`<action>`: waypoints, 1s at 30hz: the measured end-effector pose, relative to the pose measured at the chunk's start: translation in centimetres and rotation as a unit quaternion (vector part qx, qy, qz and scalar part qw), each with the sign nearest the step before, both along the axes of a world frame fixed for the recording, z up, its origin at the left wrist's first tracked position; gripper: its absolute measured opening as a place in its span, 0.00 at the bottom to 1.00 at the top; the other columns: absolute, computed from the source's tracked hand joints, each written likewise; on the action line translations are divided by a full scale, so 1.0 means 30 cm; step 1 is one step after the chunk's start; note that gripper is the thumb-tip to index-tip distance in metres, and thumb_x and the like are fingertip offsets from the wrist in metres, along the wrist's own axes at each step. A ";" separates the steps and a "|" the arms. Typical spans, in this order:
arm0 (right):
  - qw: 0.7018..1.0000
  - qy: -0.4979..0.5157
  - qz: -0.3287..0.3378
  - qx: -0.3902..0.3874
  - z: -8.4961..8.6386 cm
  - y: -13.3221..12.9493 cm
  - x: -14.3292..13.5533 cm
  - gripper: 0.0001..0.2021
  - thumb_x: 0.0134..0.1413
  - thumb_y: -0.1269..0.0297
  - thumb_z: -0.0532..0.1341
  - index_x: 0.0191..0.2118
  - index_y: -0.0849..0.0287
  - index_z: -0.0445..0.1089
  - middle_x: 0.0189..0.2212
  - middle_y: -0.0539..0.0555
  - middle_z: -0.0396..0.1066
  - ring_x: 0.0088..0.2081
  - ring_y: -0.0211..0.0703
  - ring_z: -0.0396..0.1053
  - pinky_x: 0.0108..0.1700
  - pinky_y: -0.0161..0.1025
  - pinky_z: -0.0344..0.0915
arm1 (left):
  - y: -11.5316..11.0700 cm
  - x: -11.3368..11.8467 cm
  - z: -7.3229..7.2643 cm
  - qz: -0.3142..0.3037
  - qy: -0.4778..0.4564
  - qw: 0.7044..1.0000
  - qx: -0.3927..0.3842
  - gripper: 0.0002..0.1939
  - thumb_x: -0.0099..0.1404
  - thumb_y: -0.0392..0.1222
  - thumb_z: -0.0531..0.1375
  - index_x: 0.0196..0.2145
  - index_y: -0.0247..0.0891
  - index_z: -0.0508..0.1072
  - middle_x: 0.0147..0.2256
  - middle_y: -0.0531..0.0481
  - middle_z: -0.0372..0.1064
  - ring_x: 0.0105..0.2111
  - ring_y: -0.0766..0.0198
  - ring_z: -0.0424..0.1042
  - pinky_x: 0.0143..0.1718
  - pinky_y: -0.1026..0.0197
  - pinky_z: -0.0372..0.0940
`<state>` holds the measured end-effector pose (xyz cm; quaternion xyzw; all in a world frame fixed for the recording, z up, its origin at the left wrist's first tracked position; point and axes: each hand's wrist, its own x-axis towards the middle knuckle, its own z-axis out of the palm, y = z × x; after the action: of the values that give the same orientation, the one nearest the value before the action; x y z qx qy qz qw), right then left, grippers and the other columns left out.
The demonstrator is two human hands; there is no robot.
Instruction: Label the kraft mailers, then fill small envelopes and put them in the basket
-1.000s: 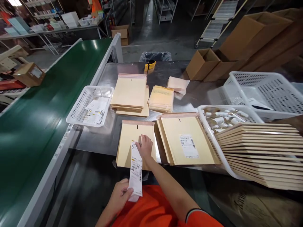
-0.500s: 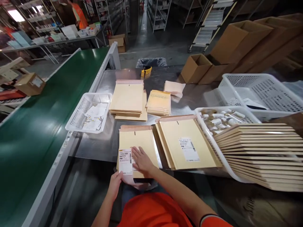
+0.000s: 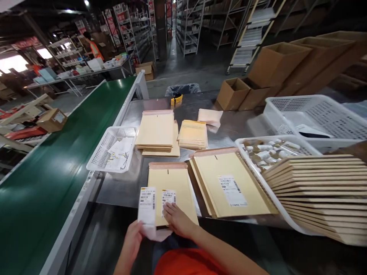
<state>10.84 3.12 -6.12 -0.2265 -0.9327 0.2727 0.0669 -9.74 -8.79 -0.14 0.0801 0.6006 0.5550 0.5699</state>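
Observation:
At the table's front edge lies a small stack of cream padded mailers [image 3: 178, 178]. A printed shipping label [image 3: 169, 196] is on the top one. My right hand [image 3: 178, 221] lies flat over the lower part of that label, fingers stretched out. My left hand [image 3: 133, 236] pinches the lower left edge of a white sheet of shipping labels [image 3: 147, 206], which overlaps the mailer's left side. The loose lower end of the sheet hangs over the table edge. To the right, another stack of padded mailers [image 3: 206, 162] has a labelled mailer on top.
A white basket [image 3: 96, 154] with papers stands left, beside the green conveyor belt [image 3: 71, 164]. Further back are more mailers [image 3: 156, 128] and yellow packets [image 3: 192, 131]. On the right, a basket [image 3: 279, 191] holds small bottles, with stacked mailers [image 3: 321, 191] across it.
My left hand has moved the label sheet left, uncovering the label on the mailer. My right hand has slid slightly down over that label. The head view has tilted up a little.

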 end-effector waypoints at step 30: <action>0.791 0.320 -0.407 -0.327 0.259 0.023 0.042 0.08 0.50 0.61 0.62 0.34 0.59 0.73 0.29 0.51 0.72 0.31 0.41 0.69 0.33 0.36 0.67 | 0.028 0.189 -0.033 -0.325 0.273 0.903 0.065 0.25 0.61 0.61 0.59 0.41 0.37 0.80 0.48 0.38 0.76 0.50 0.48 0.73 0.53 0.50 0.65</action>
<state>12.11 3.80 1.65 -0.4932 -0.5351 0.5657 0.3879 -4.08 -7.94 -1.12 0.4561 0.6363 0.3332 0.5255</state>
